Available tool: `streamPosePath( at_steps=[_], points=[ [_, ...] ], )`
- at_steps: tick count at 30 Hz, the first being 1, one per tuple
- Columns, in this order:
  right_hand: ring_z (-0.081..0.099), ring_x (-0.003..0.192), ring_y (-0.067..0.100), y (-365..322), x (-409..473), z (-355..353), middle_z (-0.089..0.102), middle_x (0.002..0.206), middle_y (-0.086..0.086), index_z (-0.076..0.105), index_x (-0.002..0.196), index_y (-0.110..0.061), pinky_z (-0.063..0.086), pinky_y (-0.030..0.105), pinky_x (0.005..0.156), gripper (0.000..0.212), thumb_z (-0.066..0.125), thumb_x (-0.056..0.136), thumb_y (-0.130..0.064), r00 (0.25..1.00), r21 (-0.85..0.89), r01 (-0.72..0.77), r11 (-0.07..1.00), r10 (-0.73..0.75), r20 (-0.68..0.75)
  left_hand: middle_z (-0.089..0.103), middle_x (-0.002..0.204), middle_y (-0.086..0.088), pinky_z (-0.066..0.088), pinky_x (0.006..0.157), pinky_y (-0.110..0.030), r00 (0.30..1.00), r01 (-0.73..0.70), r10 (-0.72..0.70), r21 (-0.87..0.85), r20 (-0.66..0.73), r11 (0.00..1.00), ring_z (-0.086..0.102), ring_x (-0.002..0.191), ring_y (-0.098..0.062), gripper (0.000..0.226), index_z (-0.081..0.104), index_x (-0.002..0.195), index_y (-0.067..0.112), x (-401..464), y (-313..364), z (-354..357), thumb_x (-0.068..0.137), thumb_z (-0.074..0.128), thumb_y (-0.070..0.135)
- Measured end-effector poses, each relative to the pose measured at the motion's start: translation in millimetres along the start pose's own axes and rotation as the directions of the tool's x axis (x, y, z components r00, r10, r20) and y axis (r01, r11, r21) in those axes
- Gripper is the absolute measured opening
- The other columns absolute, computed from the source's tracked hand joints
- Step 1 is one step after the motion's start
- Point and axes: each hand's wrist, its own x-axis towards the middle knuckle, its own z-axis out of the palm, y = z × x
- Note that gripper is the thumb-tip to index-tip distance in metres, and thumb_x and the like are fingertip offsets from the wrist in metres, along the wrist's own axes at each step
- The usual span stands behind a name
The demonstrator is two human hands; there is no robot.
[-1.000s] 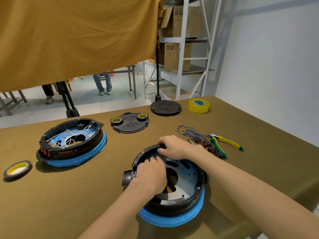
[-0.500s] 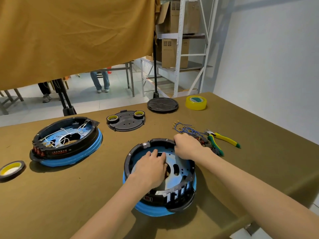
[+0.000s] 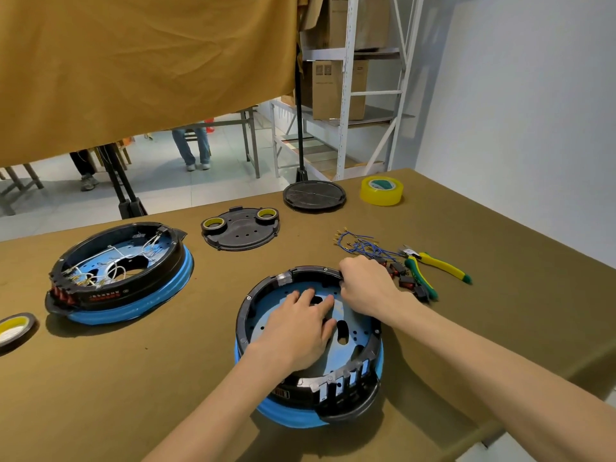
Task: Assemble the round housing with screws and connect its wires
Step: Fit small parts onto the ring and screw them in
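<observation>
Tabletop [image 3: 166,388]: a brown cloth-covered surface carrying everything; the work sits at its near middle, under both hands.
Round housing [image 3: 308,400]: black ring on a blue base, with a pale inner plate full of holes; it lies flat beneath the fingers, its slotted rim section on the side nearest the person.
Step in hand: apparently turning or seating the housing so that it lies right for wiring. Judged from here, it goes best with the plate pressed flat and the rim steadied, so that the base does not slide on the cloth.
Left hand [image 3: 298,328]: palm down on the inner plate, fingers [image 3: 308,295] lying fairly straight and spread, tips beside the oval cut-outs; it presses and grips nothing.
Right hand [image 3: 365,286]: at the far rim, fingers curled over the black edge and holding it; wrist and forearm slant back to the lower right.
Second housing [image 3: 120,275]: well to the left of the left fingers, already carrying white wires inside.
Black cover plate [image 3: 240,230]: beyond the fingers, two small tape rolls resting on it.
Wires with switches [image 3: 361,246]: blue leads with black-and-red switches just beyond and right of the right fingers, close enough to reach without shifting the housing.
Pliers [image 3: 436,266]: yellow-and-green handles, right of the wires.
Screws: none that I can make out.
</observation>
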Motion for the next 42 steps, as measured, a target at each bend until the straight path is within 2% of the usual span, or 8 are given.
streamPosePath(
  at_steps=[9, 14, 17, 19, 22, 26, 36, 42],
  points=[
    [0.064, 0.085, 0.032, 7.0, -0.6, 6.5, 0.066, 0.093, 0.01, 0.066, 0.096, -0.01, 0.051, 0.036, 0.066, 0.011, 0.06, 0.097, -0.019, 0.998, 0.133, -0.033, 0.99, 0.04, -0.049, 0.024, 0.168, -0.01, 0.027, 0.121, -0.048, 0.996, 0.009, -0.006, -0.033, 0.09, 0.999, 0.021, 0.155, -0.034, 0.055, 0.032, 0.158, 0.03, -3.3, 4.8, -18.3, 0.108, 0.029, 0.053],
    [0.066, 0.086, 0.026, 23.4, 13.7, 1.4, 0.072, 0.09, 0.005, 0.074, 0.098, -0.017, 0.054, 0.035, 0.069, 0.012, 0.064, 0.094, -0.023, 0.999, 0.24, 0.002, 0.971, 0.01, -0.045, 0.055, 0.147, 0.013, 0.026, 0.12, -0.036, 0.98, -0.06, 0.038, -0.107, -0.193, 0.993, 0.043, 0.141, -0.012, 0.044, 0.055, 0.144, 0.034, -25.1, -15.9, -29.4, 0.106, 0.041, 0.051],
    [0.069, 0.08, 0.01, 40.3, 11.6, -4.0, 0.075, 0.083, -0.007, 0.078, 0.092, -0.023, 0.054, 0.026, 0.069, 0.029, 0.066, 0.092, -0.05, 0.997, 0.588, -0.066, 0.806, 0.069, 0.018, 0.054, 0.141, 0.021, 0.02, 0.122, -0.035, 0.971, -0.031, -0.036, -0.275, -0.237, 0.961, 0.04, 0.137, -0.005, 0.035, 0.057, 0.138, 0.039, -36.2, -34.1, -29.5, 0.105, 0.047, 0.047],
    [0.066, 0.069, 0.014, 57.6, 2.6, -3.0, 0.072, 0.073, -0.001, 0.075, 0.083, -0.018, 0.053, 0.031, 0.067, 0.042, 0.057, 0.097, -0.053, 0.977, 0.674, -0.092, 0.733, 0.196, -0.079, 0.053, 0.132, 0.027, 0.018, 0.121, -0.03, 0.956, -0.032, -0.069, -0.334, -0.284, 0.942, 0.038, 0.134, -0.001, 0.029, 0.06, 0.132, 0.041, -40.0, -40.1, -24.1, 0.105, 0.051, 0.042],
    [0.065, 0.082, 0.022, 86.1, -11.8, -1.0, 0.069, 0.092, 0.007, 0.071, 0.088, -0.014, 0.054, 0.036, 0.069, 0.023, 0.057, 0.098, -0.029, 0.925, 0.325, -0.245, 0.913, 0.321, -0.204, 0.053, 0.122, 0.032, 0.018, 0.117, -0.025, 0.922, -0.034, -0.105, -0.348, -0.372, 0.937, 0.041, 0.131, 0.0, 0.023, 0.067, 0.122, 0.041, -38.2, -39.5, -15.8, 0.104, 0.053, 0.035],
    [0.057, 0.096, 0.033, 97.6, -30.2, 3.0, 0.052, 0.11, 0.013, 0.051, 0.08, -0.013, 0.039, 0.036, 0.071, 0.018, 0.056, 0.095, -0.019, 0.943, -0.029, -0.332, 0.943, 0.333, 0.027, 0.066, 0.125, 0.015, 0.032, 0.119, -0.039, 0.884, 0.059, -0.278, -0.502, -0.375, 0.863, 0.042, 0.142, -0.017, 0.023, 0.073, 0.113, 0.034, -28.7, -35.6, -14.2, 0.103, 0.054, 0.026],
    [0.062, 0.092, 0.032, 106.2, -31.1, -0.3, 0.054, 0.116, 0.014, 0.067, 0.102, -0.008, 0.053, 0.039, 0.075, 0.015, 0.053, 0.098, -0.012, 0.949, 0.052, -0.314, 0.948, 0.315, -0.004, 0.07, 0.125, 0.004, 0.034, 0.118, -0.046, 0.845, 0.117, -0.386, -0.577, -0.37, 0.808, 0.041, 0.144, -0.026, 0.025, 0.074, 0.099, 0.032, -27.8, -22.6, -10.7, 0.103, 0.052, 0.022],
    [0.062, 0.086, 0.023, 115.5, -21.8, -4.0, 0.062, 0.109, 0.009, 0.063, 0.133, -0.009, 0.047, 0.027, 0.061, 0.042, 0.058, 0.091, -0.003, 0.955, 0.171, -0.255, 0.952, 0.22, 0.198, 0.07, 0.121, 0.003, 0.034, 0.117, -0.046, 0.84, 0.106, -0.387, -0.584, -0.381, 0.805, 0.041, 0.144, -0.027, 0.026, 0.07, 0.092, 0.036, -27.7, -21.8, -9.3, 0.103, 0.051, 0.022]
  ],
)
